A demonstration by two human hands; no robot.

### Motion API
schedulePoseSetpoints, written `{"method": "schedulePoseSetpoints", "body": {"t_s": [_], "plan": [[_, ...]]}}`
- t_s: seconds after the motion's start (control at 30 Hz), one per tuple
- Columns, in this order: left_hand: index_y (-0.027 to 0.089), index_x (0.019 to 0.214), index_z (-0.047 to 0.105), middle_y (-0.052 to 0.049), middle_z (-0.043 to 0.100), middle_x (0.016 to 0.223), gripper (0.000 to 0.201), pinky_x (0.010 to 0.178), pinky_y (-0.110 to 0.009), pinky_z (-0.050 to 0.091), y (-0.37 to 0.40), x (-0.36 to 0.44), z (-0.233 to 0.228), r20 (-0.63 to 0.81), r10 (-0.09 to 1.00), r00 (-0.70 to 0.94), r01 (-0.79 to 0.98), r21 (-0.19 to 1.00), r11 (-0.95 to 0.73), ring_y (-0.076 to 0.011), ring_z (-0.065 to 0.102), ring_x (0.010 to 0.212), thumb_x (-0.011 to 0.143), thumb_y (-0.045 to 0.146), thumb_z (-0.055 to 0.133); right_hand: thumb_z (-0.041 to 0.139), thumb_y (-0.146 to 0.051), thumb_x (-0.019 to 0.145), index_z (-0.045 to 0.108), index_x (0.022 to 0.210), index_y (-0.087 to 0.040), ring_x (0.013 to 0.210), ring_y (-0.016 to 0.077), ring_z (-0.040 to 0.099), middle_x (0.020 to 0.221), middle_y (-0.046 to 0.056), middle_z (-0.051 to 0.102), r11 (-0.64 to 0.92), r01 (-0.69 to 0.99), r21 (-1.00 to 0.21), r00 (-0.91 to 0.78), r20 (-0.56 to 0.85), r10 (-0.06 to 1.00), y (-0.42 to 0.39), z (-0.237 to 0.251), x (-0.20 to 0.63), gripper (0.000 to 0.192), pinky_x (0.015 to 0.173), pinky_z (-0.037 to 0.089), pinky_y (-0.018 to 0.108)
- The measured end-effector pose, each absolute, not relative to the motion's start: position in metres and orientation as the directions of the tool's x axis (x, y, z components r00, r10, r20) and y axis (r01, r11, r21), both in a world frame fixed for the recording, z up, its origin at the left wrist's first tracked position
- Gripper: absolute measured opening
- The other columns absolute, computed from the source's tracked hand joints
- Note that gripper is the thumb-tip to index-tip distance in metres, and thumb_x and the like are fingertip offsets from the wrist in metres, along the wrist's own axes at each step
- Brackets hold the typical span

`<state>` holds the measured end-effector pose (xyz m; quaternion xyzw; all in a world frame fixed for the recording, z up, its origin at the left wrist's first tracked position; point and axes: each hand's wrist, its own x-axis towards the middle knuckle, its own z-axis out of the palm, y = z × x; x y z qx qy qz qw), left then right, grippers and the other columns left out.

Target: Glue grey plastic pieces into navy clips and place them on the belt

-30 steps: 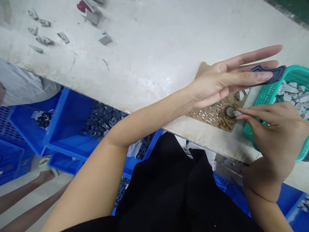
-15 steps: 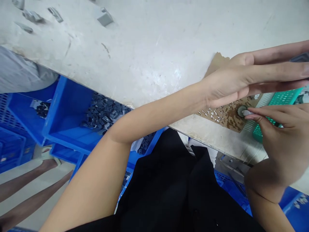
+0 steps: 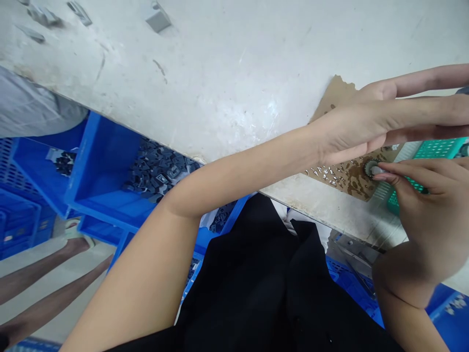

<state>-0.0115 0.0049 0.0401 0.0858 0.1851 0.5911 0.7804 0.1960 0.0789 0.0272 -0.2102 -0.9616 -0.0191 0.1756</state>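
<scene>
My left hand [image 3: 395,112] reaches in from the left, its long fingers running past the right edge of view. Between them shows a sliver of a dark grey plastic part [image 3: 463,91]; the fingertips are cut off. Below it, my right hand [image 3: 428,195] pinches a small whitish piece [image 3: 376,170] between thumb and index finger. That piece is at a round, crimp-edged cap [image 3: 370,167], like a bottle cap. The cap rests on brown cardboard [image 3: 331,95] spotted with wet, shiny drops, partly covered by my left hand and wrist.
A green perforated basket [image 3: 437,146] stands right of the cardboard on the white table [image 3: 227,78]. Several grey parts [image 3: 158,18] lie at the upper left. Blue crates [image 3: 106,195] with dark grey pieces [image 3: 157,168] sit below the table edge. Another person's legs [image 3: 47,274] show lower left.
The view has shifted slightly, so the cardboard, cap and basket appear a little further right. Both hands keep nearly the same pose, the right still pinching at the cap.
</scene>
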Motion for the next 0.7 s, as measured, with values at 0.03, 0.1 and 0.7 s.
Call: {"method": "schedulePoseSetpoints", "body": {"t_s": [0.03, 0.1, 0.7], "plan": [[0.027, 0.079, 0.083, 0.016, 0.076, 0.073, 0.051, 0.100, -0.016, 0.057, 0.005, -0.011, 0.037, -0.116, 0.972, 0.204, -0.896, 0.378, 0.233, -0.0191, 0.054, 0.145, 0.098, -0.001, 0.045, 0.079, -0.034, 0.094, 0.081, 0.090, -0.027, 0.069, 0.0236, 0.060, 0.081, -0.001, 0.080, 0.909, 0.414, -0.037, -0.850, 0.342, 0.401, 0.079, 0.028, 0.196, 0.008, 0.057, 0.039, 0.039], [0.025, 0.079, 0.083, 0.016, 0.075, 0.073, 0.046, 0.102, -0.019, 0.056, 0.007, -0.010, 0.029, -0.045, 0.983, 0.180, -0.881, 0.438, 0.182, -0.0208, 0.055, 0.145, 0.098, 0.003, 0.048, 0.078, -0.033, 0.095, 0.081, 0.090, -0.026, 0.071, 0.0249, 0.062, 0.083, 0.001, 0.081, 0.906, 0.422, -0.035, -0.851, 0.329, 0.409, 0.078, 0.028, 0.196, 0.009, 0.057, 0.041, 0.039], [0.014, 0.116, 0.075, 0.004, 0.079, 0.102, 0.023, 0.091, -0.019, 0.057, 0.011, 0.004, 0.007, -0.232, 0.962, 0.140, -0.716, 0.647, 0.261, -0.0144, 0.078, 0.108, 0.095, 0.022, 0.067, 0.083, -0.040, 0.092, 0.084, 0.092, -0.030, 0.078, 0.0204, 0.068, 0.079, 0.000, 0.075, 0.699, 0.375, -0.609, -0.286, 0.641, 0.712, 0.067, 0.041, 0.192, 0.010, 0.078, 0.050, 0.039]]}}
